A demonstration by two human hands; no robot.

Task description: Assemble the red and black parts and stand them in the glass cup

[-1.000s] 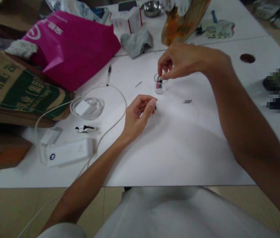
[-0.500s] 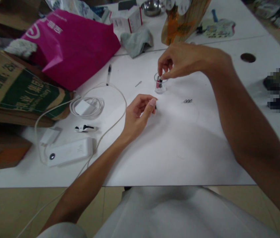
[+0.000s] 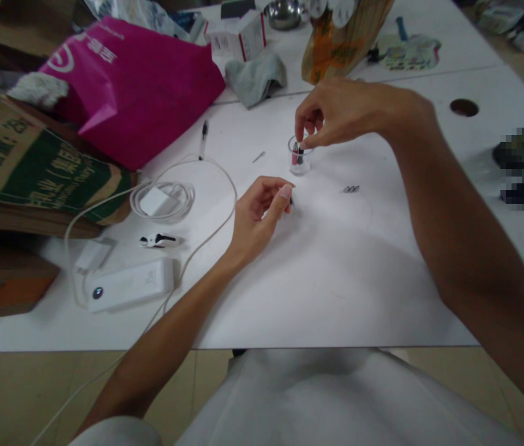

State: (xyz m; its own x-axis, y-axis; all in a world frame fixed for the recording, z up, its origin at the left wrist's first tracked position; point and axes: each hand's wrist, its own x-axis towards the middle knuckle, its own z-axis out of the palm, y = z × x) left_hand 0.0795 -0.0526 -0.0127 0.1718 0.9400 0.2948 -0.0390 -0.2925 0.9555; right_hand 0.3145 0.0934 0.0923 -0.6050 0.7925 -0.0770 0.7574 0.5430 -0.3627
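White power bank [image 3: 132,286] at left, near coiled cable [image 3: 189,207]; left hand [image 3: 262,207] curled, thumb and fingertips pinched on small dark item [image 3: 291,201], mostly hidden; clear cup [image 3: 300,170] upright on table [image 3: 336,266], red piece [image 3: 295,155] and black piece [image 3: 300,156] inside; right hand [image 3: 342,113] arched over cup, fingertips closed on black piece's top; small black loops [image 3: 351,189] right of cup.

whitish top [image 3: 299,396] | short whitish sleeves [image 3: 117,432] | forearms [image 3: 183,310] bare | fingers [image 3: 271,181] bare
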